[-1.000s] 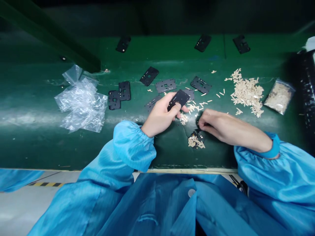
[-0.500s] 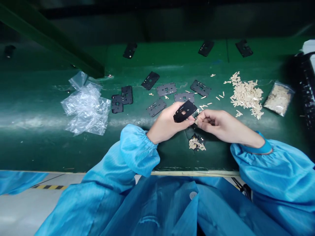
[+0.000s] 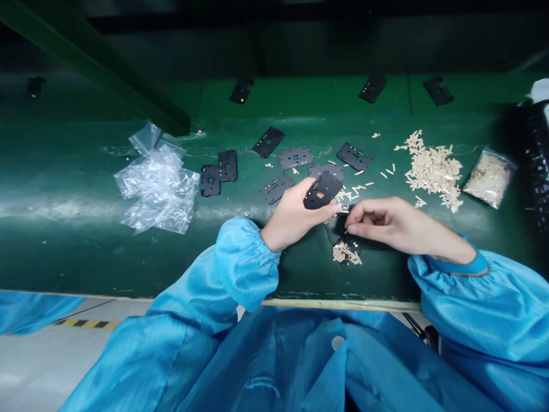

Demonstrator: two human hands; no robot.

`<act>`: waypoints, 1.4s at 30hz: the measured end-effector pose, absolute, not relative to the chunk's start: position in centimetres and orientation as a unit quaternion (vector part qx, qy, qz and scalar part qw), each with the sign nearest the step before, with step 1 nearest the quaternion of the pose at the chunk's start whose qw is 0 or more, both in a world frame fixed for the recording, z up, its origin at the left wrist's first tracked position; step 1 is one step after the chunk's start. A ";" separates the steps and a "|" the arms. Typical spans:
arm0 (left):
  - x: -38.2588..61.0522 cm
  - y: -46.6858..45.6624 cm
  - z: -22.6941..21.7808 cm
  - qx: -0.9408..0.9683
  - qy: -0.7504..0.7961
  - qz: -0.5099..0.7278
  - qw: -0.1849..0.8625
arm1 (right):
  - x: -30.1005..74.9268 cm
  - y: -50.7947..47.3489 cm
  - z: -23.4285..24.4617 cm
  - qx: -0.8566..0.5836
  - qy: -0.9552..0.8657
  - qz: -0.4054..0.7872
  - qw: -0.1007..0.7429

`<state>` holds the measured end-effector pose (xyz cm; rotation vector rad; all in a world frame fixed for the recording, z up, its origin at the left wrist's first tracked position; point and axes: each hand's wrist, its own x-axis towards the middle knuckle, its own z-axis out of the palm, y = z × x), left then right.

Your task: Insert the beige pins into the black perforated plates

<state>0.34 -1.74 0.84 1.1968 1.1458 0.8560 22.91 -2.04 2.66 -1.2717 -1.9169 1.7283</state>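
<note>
Left hand, fingers clamped on black perforated plate; right hand, fingers curled together beside beige slivers.

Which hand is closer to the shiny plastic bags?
Your answer: the left hand, holding a black plate, is nearer, just beside the clear plastic bags. The right hand is farther away, past the left.

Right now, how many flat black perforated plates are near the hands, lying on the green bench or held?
Flat black perforated plates lying on the green bench: 7
Plate in the left hand: 1
In the right hand: 0
Total: 8
Dark pieces in the small beige pile are too hidden to count.
</note>
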 end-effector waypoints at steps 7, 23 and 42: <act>0.8 -2.0 0.6 0.486 0.495 0.382 0.610 | 21.1 -2.3 1.8 -0.475 -0.557 0.636 0.243; 0.9 -2.1 0.4 0.485 0.512 0.405 0.582 | 20.8 -2.5 1.5 -0.471 -0.608 0.585 0.257; 1.6 -2.8 0.5 0.524 0.551 0.419 0.496 | 18.6 -3.6 0.6 -0.522 -0.523 0.542 0.400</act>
